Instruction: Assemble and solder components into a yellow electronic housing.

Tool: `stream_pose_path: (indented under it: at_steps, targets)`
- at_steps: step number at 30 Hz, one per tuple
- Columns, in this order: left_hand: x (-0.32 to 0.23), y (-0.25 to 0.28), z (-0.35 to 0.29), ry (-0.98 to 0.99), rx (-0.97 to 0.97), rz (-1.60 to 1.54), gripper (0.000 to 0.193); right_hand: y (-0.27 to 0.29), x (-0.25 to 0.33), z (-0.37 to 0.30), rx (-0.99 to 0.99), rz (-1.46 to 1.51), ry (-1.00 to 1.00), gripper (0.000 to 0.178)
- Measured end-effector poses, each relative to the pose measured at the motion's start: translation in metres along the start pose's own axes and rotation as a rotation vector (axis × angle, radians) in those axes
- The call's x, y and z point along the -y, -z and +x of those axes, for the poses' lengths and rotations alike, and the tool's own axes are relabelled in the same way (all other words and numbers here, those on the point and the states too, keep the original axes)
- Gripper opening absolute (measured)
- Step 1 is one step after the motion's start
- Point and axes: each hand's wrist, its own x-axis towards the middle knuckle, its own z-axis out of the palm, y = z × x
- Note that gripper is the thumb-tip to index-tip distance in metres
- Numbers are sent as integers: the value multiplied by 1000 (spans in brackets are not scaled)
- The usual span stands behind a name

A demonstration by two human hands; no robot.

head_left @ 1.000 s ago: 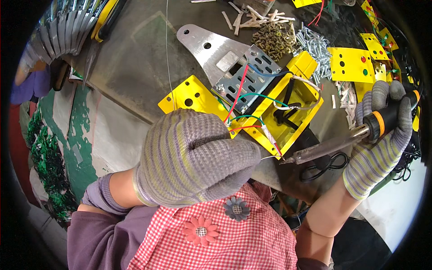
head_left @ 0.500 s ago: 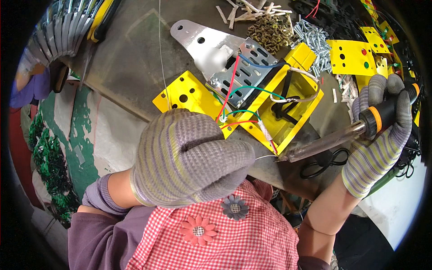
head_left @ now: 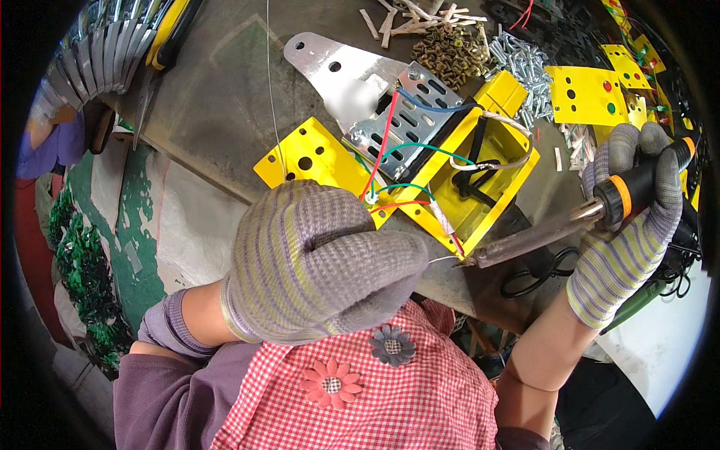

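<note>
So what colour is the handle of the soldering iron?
The handle is black and orange; the head view shows it best.

The gloved left hand (head_left: 322, 262) is bunched with its back uppermost, while the gloved right hand (head_left: 628, 244) curls its fingers, its bare forearm (head_left: 551, 345) slanting upward.

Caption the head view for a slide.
Right hand holds a soldering iron, left hand a thin wire, by a yellow box's corner.
</note>
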Motion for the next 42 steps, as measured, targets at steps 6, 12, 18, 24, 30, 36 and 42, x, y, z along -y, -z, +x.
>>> stream_pose_path:
  at_steps: [6, 12, 18, 24, 30, 36, 42]
  targets:
    - [8, 24, 2, -5, -70, 189, 24, 12, 10, 6, 68, 45, -5, 28]
    - [53, 43, 34, -41, -398, 482, 13, 38, 37, 12, -24, 248, 105, 29]
    - [67, 34, 36, 353, -340, 308, 8, 22, 38, 56, -57, -676, 545, 24]
    - [71, 31, 43, 329, -323, 327, 8, 1, 18, 111, 144, -1070, 1043, 26]
    - [55, 41, 46, 177, -475, 557, 24, 1, 13, 95, 10, -1752, 631, 37]
    - [-38, 35, 92, 8, 85, 622, 41, -33, 38, 27, 509, -1002, 164, 9]
    - [-27, -28, 127, 29, 87, 961, 29, -34, 2, 12, 539, -1048, 275, 30]
